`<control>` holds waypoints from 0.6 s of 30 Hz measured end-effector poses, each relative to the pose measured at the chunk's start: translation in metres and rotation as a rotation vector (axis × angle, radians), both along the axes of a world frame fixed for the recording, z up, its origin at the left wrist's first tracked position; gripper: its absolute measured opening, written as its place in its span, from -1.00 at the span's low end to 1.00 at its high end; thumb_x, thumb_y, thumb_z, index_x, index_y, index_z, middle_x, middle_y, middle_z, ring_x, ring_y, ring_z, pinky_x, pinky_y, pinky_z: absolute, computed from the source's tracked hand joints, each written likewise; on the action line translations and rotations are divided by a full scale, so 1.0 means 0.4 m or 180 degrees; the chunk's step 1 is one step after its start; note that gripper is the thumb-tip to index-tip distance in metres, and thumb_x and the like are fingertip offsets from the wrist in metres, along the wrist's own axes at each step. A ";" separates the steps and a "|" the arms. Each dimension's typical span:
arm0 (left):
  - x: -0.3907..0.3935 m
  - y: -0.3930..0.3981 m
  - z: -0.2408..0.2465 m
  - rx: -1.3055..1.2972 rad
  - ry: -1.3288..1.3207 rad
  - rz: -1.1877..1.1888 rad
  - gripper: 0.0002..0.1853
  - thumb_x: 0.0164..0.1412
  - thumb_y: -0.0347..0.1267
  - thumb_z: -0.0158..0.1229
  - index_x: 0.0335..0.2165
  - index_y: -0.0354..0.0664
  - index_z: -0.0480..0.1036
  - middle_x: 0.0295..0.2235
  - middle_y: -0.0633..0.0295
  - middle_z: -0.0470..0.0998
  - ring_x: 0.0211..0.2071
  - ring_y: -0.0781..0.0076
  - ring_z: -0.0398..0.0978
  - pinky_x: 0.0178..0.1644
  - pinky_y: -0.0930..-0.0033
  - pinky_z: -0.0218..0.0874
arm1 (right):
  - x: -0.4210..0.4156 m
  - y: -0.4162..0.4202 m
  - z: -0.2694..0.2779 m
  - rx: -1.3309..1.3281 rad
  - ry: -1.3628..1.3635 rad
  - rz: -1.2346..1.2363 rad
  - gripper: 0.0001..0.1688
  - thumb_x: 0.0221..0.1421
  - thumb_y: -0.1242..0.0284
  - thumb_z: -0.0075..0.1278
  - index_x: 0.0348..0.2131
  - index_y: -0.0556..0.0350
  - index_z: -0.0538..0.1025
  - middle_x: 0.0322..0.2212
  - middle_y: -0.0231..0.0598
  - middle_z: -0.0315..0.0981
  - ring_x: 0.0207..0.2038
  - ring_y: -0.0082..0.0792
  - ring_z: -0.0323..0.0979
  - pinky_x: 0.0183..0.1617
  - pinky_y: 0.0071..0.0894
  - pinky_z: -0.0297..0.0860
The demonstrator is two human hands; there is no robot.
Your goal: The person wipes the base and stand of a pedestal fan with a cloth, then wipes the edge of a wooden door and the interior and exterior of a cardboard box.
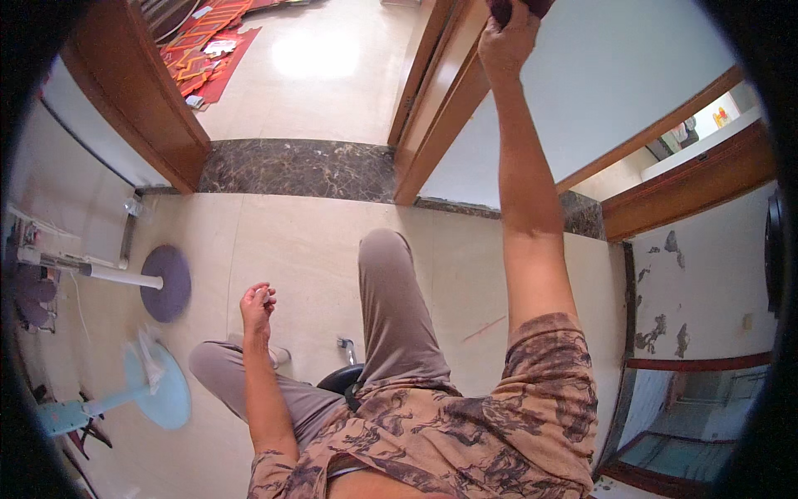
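My right hand [510,43] is raised at the top edge, its fingers closed on a dark reddish thing that the edge partly cuts off. Beside that hand are the wooden door frame [416,153] and a pale wall panel [598,81]. My left hand [257,300] hovers over the tiled floor [299,249], above my bent knee, fingers curled around a small whitish thing too small to name. Between my legs shows part of a black round seat [340,378] with a metal fitting [348,349] near it.
A dark marble threshold [299,167] crosses the doorway. Beyond it lie red and orange printed papers [212,56]. Two stands with round bases, one purple [167,284] and one light blue [168,399], are at the left. Peeling wall [704,280] and another doorway are at the right.
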State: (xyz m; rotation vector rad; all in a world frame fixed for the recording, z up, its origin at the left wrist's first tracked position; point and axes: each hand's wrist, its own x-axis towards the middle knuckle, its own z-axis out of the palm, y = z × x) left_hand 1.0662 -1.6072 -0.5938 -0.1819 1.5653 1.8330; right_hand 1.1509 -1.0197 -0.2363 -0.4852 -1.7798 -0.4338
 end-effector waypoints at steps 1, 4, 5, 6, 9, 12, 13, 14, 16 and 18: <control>-0.002 0.006 0.004 -0.0064 0.0023 -0.0035 -0.83 0.22 -0.39 0.11 -0.21 -0.19 0.44 -0.42 0.24 0.55 -0.55 0.60 0.43 -0.51 0.63 0.20 | -0.012 -0.017 -0.041 -0.0044 0.0147 0.0067 -0.44 0.15 0.46 -0.03 0.13 0.22 0.27 0.06 0.11 0.27 0.09 0.14 0.25 0.19 -0.02 0.18; -0.013 0.034 0.025 -0.0132 0.0024 -0.0078 -0.86 0.17 -0.45 0.08 -0.26 -0.22 0.45 -0.41 0.21 0.54 -0.51 0.54 0.46 -0.46 0.61 0.26 | -0.024 -0.100 -0.192 -0.0424 0.0302 0.0283 -0.49 -0.10 0.66 0.04 -0.06 0.09 0.45 -0.12 0.09 0.34 -0.04 0.15 0.28 0.09 0.03 0.23; -0.017 0.041 0.037 -0.0059 -0.0069 -0.0104 -0.86 0.14 -0.47 0.06 -0.28 -0.24 0.45 -0.42 0.21 0.53 -0.50 0.52 0.46 -0.43 0.58 0.28 | -0.008 -0.116 -0.258 -0.0748 0.0153 0.0377 -0.49 -0.12 0.66 0.02 -0.07 0.08 0.46 -0.11 0.10 0.34 -0.02 0.17 0.27 0.09 0.05 0.21; -0.026 0.062 0.044 0.0044 -0.0148 -0.0138 -0.85 0.11 -0.50 0.05 -0.30 -0.25 0.45 -0.43 0.21 0.52 -0.49 0.49 0.46 -0.40 0.56 0.30 | 0.012 -0.109 -0.336 -0.0932 0.0004 0.0491 -0.50 -0.11 0.65 0.01 -0.08 0.07 0.47 -0.10 0.10 0.33 -0.02 0.19 0.26 0.09 0.05 0.22; -0.019 0.161 0.085 0.0228 -0.0161 -0.0285 -0.83 0.01 -0.55 0.00 -0.35 -0.30 0.45 -0.46 0.22 0.49 -0.47 0.45 0.45 -0.30 0.48 0.33 | 0.082 -0.126 -0.560 -0.2297 -0.0412 0.1225 -0.51 -0.11 0.64 -0.03 -0.09 0.06 0.49 -0.12 0.10 0.37 -0.03 0.18 0.29 0.11 0.01 0.24; -0.022 0.295 0.098 0.0422 -0.0016 -0.0599 -0.83 -0.02 -0.55 0.00 -0.37 -0.32 0.46 -0.50 0.25 0.45 -0.45 0.47 0.41 -0.24 0.43 0.34 | 0.131 -0.086 -0.720 -0.3145 -0.0906 0.1097 -0.53 -0.09 0.65 -0.06 -0.11 0.11 0.51 -0.20 0.07 0.47 -0.10 0.05 0.41 0.06 -0.10 0.32; -0.028 0.324 0.097 0.0445 0.0040 -0.0684 -0.83 -0.02 -0.55 0.01 -0.37 -0.33 0.46 -0.52 0.26 0.43 -0.45 0.48 0.40 -0.22 0.41 0.34 | 0.131 -0.106 -0.734 -0.3528 -0.0842 0.1068 -0.56 -0.07 0.64 -0.06 -0.11 0.14 0.52 -0.23 0.03 0.50 -0.14 -0.03 0.45 0.03 -0.16 0.35; -0.018 0.374 0.114 0.0431 0.0082 -0.0851 -0.81 -0.02 -0.54 0.01 -0.36 -0.34 0.47 -0.53 0.28 0.42 -0.46 0.50 0.38 -0.24 0.44 0.32 | 0.141 -0.108 -0.739 -0.3893 -0.0793 0.1007 -0.58 -0.05 0.63 -0.06 -0.12 0.17 0.52 -0.27 -0.02 0.53 -0.18 -0.11 0.49 0.00 -0.21 0.38; 0.014 0.515 0.165 0.0544 0.0196 -0.1273 -0.80 -0.02 -0.53 0.02 -0.34 -0.34 0.47 -0.56 0.31 0.40 -0.47 0.52 0.37 -0.28 0.50 0.27 | 0.170 -0.019 -0.698 -0.4047 0.0032 0.1403 -0.66 0.03 0.57 0.00 -0.14 0.25 0.53 -0.33 -0.20 0.56 -0.27 -0.37 0.48 -0.09 -0.37 0.41; 0.000 0.548 0.228 0.0427 0.0388 -0.1503 -0.80 0.00 -0.54 0.00 -0.34 -0.34 0.48 -0.56 0.33 0.40 -0.49 0.53 0.35 -0.30 0.53 0.24 | 0.129 -0.076 -0.531 -0.3998 0.0464 0.1658 -0.59 0.08 0.49 0.01 -0.04 0.16 0.47 -0.17 -0.07 0.55 -0.09 -0.16 0.49 0.04 -0.21 0.35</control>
